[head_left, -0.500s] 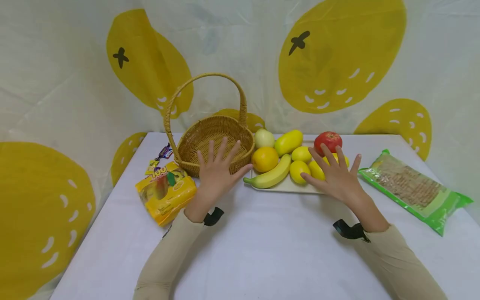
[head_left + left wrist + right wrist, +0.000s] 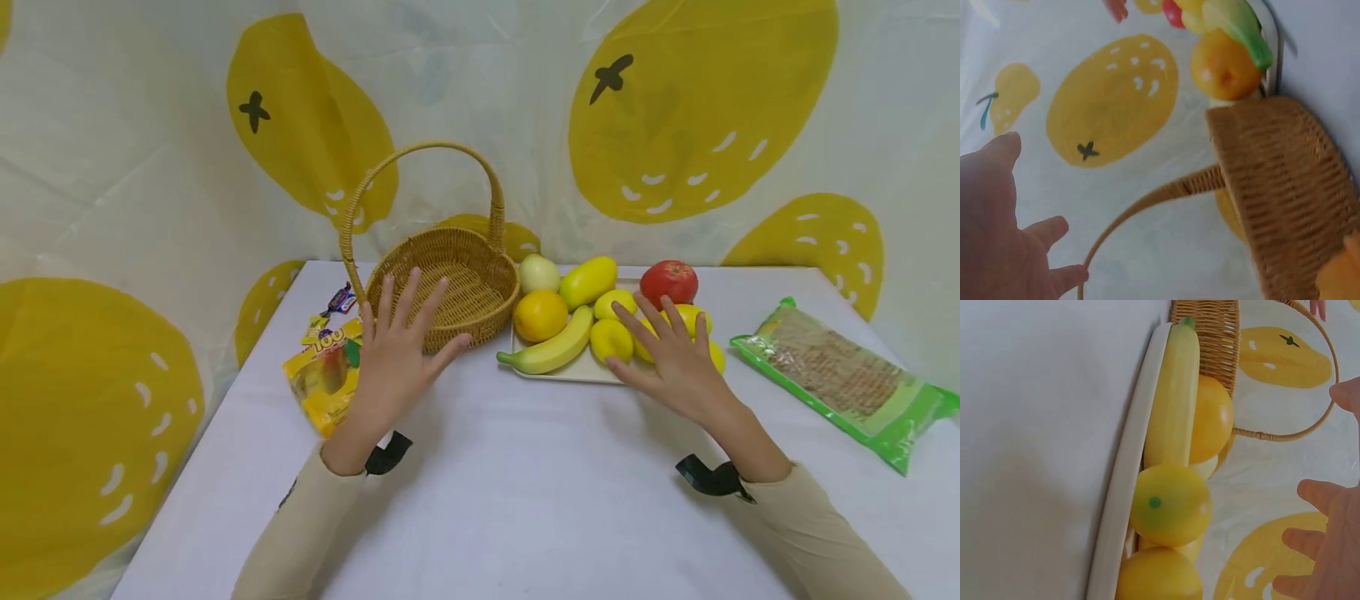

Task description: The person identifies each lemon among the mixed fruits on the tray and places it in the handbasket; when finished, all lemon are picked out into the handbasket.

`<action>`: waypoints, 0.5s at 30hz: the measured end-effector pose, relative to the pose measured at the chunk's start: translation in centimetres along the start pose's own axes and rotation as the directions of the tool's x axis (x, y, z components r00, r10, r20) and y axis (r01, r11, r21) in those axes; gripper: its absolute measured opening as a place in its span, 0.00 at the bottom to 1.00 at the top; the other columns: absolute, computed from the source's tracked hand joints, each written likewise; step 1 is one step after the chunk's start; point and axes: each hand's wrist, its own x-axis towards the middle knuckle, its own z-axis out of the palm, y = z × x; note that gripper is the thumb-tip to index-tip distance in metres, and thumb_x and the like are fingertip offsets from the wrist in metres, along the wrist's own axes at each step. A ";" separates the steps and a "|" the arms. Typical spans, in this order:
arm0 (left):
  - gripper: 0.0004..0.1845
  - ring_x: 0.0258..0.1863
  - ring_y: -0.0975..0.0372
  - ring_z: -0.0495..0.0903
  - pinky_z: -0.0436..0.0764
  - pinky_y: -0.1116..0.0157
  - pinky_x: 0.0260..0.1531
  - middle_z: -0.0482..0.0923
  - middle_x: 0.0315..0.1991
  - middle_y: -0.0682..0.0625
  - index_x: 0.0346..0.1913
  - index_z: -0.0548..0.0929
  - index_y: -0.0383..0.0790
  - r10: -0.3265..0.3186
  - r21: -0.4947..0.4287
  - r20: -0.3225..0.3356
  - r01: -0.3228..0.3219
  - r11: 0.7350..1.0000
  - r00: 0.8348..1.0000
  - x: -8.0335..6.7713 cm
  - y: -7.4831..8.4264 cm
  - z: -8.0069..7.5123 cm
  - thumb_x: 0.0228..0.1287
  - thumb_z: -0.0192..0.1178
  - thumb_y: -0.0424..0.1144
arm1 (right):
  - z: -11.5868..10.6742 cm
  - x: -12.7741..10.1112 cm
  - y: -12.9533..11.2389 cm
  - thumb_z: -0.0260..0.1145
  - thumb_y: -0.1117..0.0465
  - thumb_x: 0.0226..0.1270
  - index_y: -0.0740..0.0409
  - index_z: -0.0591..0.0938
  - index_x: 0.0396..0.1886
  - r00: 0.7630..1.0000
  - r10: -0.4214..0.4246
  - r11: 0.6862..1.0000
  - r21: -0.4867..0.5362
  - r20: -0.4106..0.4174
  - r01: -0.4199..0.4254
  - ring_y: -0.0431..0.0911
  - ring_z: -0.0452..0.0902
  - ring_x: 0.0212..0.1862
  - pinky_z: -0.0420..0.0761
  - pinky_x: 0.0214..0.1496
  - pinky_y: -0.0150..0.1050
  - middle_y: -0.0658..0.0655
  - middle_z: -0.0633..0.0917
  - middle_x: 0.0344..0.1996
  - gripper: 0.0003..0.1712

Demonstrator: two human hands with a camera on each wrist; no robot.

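My left hand (image 2: 396, 367) is held up with its fingers spread, holding nothing, in front of the wicker basket (image 2: 487, 312) and beside a yellow snack bag (image 2: 322, 379). With fingers likewise spread, my right hand (image 2: 678, 367) hovers before the fruit tray (image 2: 562, 373) and holds nothing. The tray carries a banana (image 2: 555, 343), an orange (image 2: 540, 316), a red fruit (image 2: 669, 282), a pale round fruit (image 2: 538, 274), a long yellow fruit (image 2: 589, 282) and several lemons (image 2: 611, 341). My right hand hides part of the lemons. The basket's tall handle (image 2: 420, 147) stands upright.
A green-edged clear packet (image 2: 840, 375) lies at the right of the white-covered table (image 2: 540, 500). Small wrapped candies (image 2: 341, 298) lie left of the basket. Behind the table hangs a curtain (image 2: 480, 67) printed with yellow fruit.
My left hand has moved left, away from the basket's front and across the yellow snack bag. My right hand stays spread near the tray. The head view has shifted slightly.
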 end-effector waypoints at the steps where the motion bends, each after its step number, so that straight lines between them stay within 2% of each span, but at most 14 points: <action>1: 0.41 0.77 0.48 0.33 0.40 0.36 0.71 0.40 0.79 0.50 0.78 0.51 0.62 0.007 -0.016 -0.034 -0.007 1.000 0.999 0.0 -0.4 -0.2 0.67 0.52 0.65 | 0.1 0.0 0.0 0.59 0.38 0.67 0.43 0.53 0.79 1.000 -0.001 1.000 0.009 0.005 0.001 0.68 0.37 0.75 0.32 0.68 0.74 0.63 0.50 0.77 0.46; 4: 0.39 0.77 0.45 0.37 0.46 0.34 0.69 0.43 0.79 0.46 0.78 0.52 0.59 0.014 -0.083 -0.131 -0.025 0.996 0.991 0.4 -1.4 -0.9 0.68 0.53 0.62 | 0.5 0.2 0.3 0.62 0.40 0.66 0.45 0.53 0.79 1.000 0.006 0.999 0.031 0.026 -0.007 0.67 0.42 0.75 0.46 0.69 0.73 0.65 0.51 0.76 0.47; 8: 0.37 0.77 0.45 0.37 0.48 0.34 0.68 0.42 0.79 0.48 0.78 0.52 0.59 -0.030 -0.219 -0.203 -0.016 0.976 0.979 1.2 -2.6 -1.4 0.71 0.48 0.62 | 0.9 0.4 0.5 0.68 0.45 0.63 0.51 0.59 0.76 0.997 0.035 0.997 0.064 0.064 -0.039 0.68 0.51 0.71 0.63 0.61 0.73 0.68 0.56 0.73 0.46; 12: 0.36 0.77 0.49 0.39 0.52 0.37 0.69 0.38 0.79 0.50 0.78 0.50 0.59 -0.103 -0.349 -0.237 0.014 0.937 0.966 2.1 -3.5 -1.9 0.72 0.48 0.60 | 1.2 0.5 0.8 0.70 0.55 0.62 0.60 0.69 0.69 0.997 0.031 0.994 0.102 0.071 -0.039 0.68 0.58 0.67 0.67 0.61 0.70 0.70 0.64 0.68 0.37; 15: 0.37 0.77 0.52 0.40 0.55 0.38 0.69 0.38 0.78 0.49 0.78 0.49 0.61 -0.156 -0.441 -0.246 0.033 0.897 0.957 2.8 -3.9 -2.4 0.72 0.52 0.57 | 1.4 0.9 0.8 0.70 0.60 0.62 0.65 0.73 0.64 0.998 0.009 0.991 0.134 0.065 -0.017 0.67 0.62 0.65 0.66 0.64 0.67 0.72 0.69 0.64 0.32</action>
